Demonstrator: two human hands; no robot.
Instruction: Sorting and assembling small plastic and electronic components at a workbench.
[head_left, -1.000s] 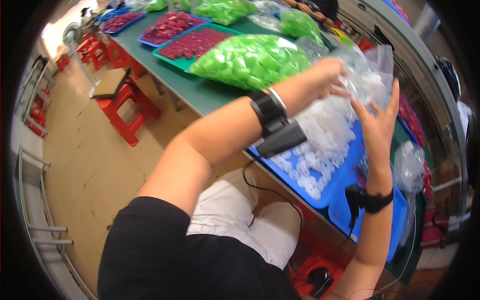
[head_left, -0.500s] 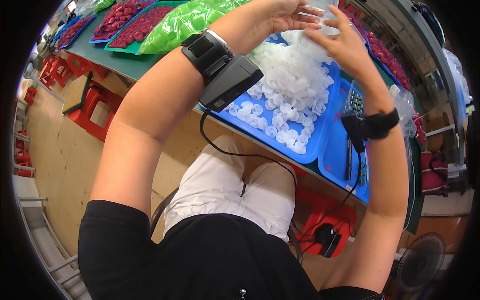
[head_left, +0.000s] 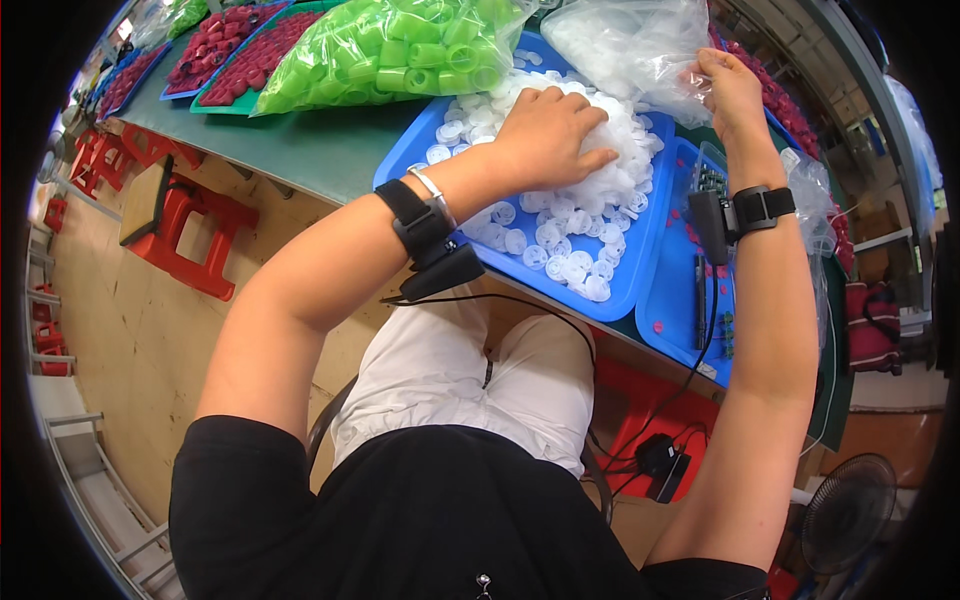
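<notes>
Bag of green pieces point(head_left: 390, 55) between blue tray point(head_left: 408, 148) and maroon-filled green tray point(head_left: 225, 108)

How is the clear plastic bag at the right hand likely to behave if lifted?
The clear plastic bag is likely floppy: its thin film bunches into wrinkles near the right hand. It may be slippery too, given the glossy highlights. Its weight is harder to judge, since the creased film obscures how much, if anything, is inside.
</notes>
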